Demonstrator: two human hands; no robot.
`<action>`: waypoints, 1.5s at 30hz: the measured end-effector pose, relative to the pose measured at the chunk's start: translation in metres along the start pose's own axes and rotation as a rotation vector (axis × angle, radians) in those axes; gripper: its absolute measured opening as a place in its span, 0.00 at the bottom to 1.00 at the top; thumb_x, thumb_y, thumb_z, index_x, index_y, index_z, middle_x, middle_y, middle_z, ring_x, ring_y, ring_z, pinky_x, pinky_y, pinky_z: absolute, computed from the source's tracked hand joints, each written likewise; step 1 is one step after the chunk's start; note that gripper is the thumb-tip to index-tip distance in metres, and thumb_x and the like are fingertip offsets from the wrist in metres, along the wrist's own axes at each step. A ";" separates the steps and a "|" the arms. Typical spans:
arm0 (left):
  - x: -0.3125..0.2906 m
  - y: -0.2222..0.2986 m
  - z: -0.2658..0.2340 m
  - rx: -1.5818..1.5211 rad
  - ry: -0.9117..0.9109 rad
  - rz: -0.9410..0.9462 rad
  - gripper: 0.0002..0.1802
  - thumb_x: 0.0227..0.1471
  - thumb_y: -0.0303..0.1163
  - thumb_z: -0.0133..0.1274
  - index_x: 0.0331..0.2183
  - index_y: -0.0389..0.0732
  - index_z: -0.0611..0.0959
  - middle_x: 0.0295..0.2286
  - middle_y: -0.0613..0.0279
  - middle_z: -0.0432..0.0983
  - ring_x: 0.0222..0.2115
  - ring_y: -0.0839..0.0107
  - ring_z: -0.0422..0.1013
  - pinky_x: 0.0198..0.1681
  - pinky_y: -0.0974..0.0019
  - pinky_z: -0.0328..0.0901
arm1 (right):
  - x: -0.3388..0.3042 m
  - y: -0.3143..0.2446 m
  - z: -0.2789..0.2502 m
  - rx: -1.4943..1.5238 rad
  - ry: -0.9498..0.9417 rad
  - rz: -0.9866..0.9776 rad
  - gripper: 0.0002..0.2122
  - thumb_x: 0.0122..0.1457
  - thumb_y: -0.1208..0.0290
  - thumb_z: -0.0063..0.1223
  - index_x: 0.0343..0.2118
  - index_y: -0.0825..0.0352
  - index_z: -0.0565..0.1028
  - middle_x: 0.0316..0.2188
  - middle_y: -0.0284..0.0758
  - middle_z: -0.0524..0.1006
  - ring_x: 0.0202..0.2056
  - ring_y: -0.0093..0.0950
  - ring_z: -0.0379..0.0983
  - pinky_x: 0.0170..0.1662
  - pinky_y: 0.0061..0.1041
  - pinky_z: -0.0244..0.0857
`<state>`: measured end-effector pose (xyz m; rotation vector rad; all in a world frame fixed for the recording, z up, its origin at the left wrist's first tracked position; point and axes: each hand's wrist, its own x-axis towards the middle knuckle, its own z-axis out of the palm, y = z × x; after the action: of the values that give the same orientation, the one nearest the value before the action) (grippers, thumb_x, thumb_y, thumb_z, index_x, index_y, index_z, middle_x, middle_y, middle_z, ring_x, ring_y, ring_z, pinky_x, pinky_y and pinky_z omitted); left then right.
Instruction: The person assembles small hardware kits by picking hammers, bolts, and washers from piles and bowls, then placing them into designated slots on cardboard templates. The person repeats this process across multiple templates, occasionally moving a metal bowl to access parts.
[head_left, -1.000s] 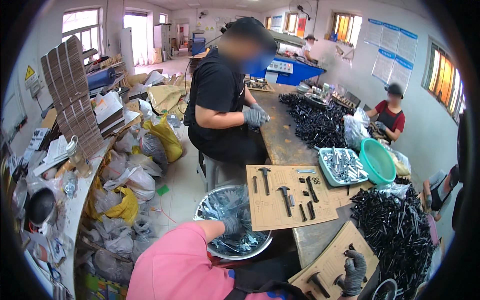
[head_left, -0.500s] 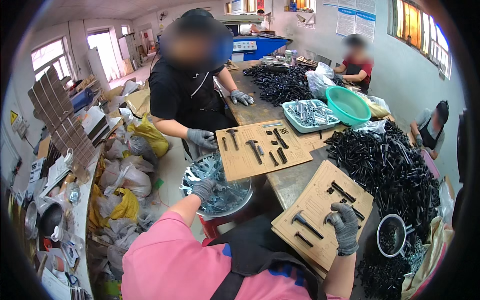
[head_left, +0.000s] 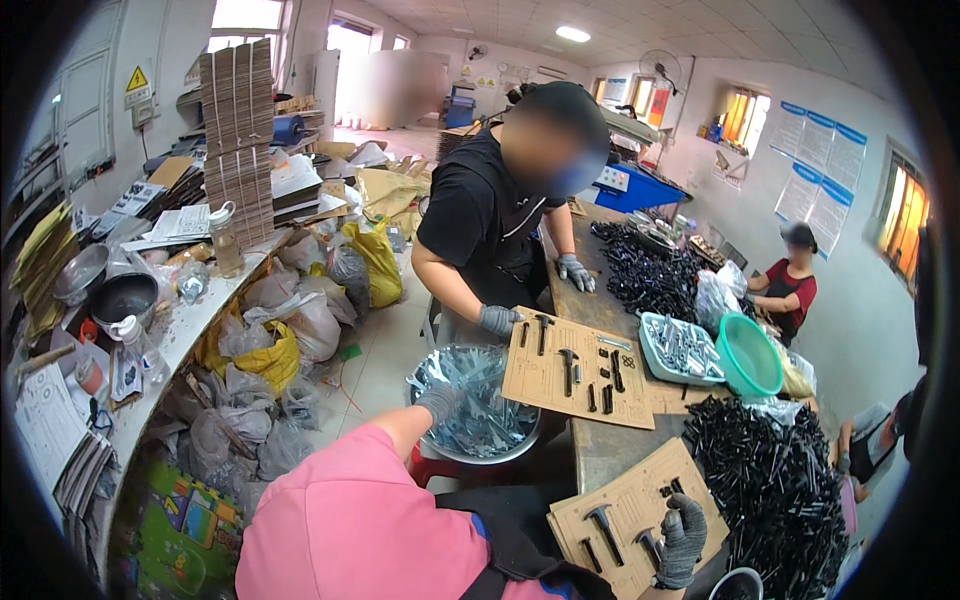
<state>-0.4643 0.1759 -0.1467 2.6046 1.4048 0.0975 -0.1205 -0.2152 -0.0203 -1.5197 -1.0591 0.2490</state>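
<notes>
My left hand (head_left: 440, 401), in a grey glove, reaches into a metal basin (head_left: 482, 458) heaped with silver open-ended wrenches (head_left: 470, 395). Its fingertips are lost among them. My right hand (head_left: 683, 541), also gloved, hovers over a stack of cardboard sheets (head_left: 625, 490) with fingers half curled and apart, nothing visible between them. On the top sheet lie a black T-headed bolt (head_left: 604, 534), a shorter bolt (head_left: 591, 554) and another T-headed bolt (head_left: 648, 547) beside my hand. A second cardboard sheet (head_left: 530, 385) carries similar bolts, small black parts and a silver wrench (head_left: 614, 343).
A co-worker's gloved hand (head_left: 498, 320) touches the second sheet's left edge. Behind it stand a light tray (head_left: 682, 347) of silver sleeves and a green basin (head_left: 750, 355). Black bolts (head_left: 770, 490) are piled at right. Plastic bags (head_left: 300, 330) crowd the floor at left.
The view has swung left, so everything sits further right in the picture. My left hand stays in the basin among the wrenches; my right hand stays over the cardboard stack.
</notes>
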 end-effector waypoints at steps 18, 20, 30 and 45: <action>0.018 -0.010 0.007 -0.362 -0.137 0.091 0.13 0.42 0.35 0.46 0.32 0.42 0.79 0.28 0.50 0.75 0.31 0.53 0.71 0.35 0.58 0.64 | 0.084 0.013 0.049 -0.043 -0.139 0.083 0.14 0.49 0.65 0.55 0.36 0.68 0.72 0.26 0.31 0.72 0.19 0.17 0.63 0.20 0.15 0.57; 0.020 -0.012 0.012 -0.425 -0.103 0.166 0.14 0.41 0.34 0.47 0.32 0.42 0.79 0.28 0.50 0.75 0.31 0.54 0.72 0.35 0.58 0.64 | 0.090 0.014 0.056 -0.056 -0.157 0.091 0.15 0.49 0.64 0.56 0.36 0.69 0.72 0.27 0.32 0.72 0.19 0.17 0.63 0.19 0.15 0.57; 0.025 -0.013 0.006 -0.452 -0.305 0.180 0.15 0.39 0.33 0.52 0.34 0.45 0.80 0.29 0.53 0.76 0.31 0.57 0.72 0.36 0.61 0.65 | 0.077 -0.079 0.089 -0.243 -0.295 0.080 0.12 0.55 0.70 0.47 0.39 0.71 0.72 0.29 0.31 0.72 0.27 0.19 0.64 0.31 0.17 0.60; 0.024 -0.012 -0.010 -0.541 -0.159 -0.027 0.14 0.41 0.38 0.51 0.33 0.44 0.80 0.27 0.55 0.76 0.30 0.59 0.72 0.37 0.61 0.65 | 0.134 0.025 0.123 -0.050 -0.319 0.263 0.18 0.50 0.60 0.56 0.37 0.70 0.71 0.30 0.33 0.73 0.21 0.18 0.65 0.23 0.17 0.60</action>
<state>-0.4629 0.2037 -0.1396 2.0988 1.1606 0.2261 -0.1172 -0.0315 -0.0216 -1.7017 -1.1161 0.6704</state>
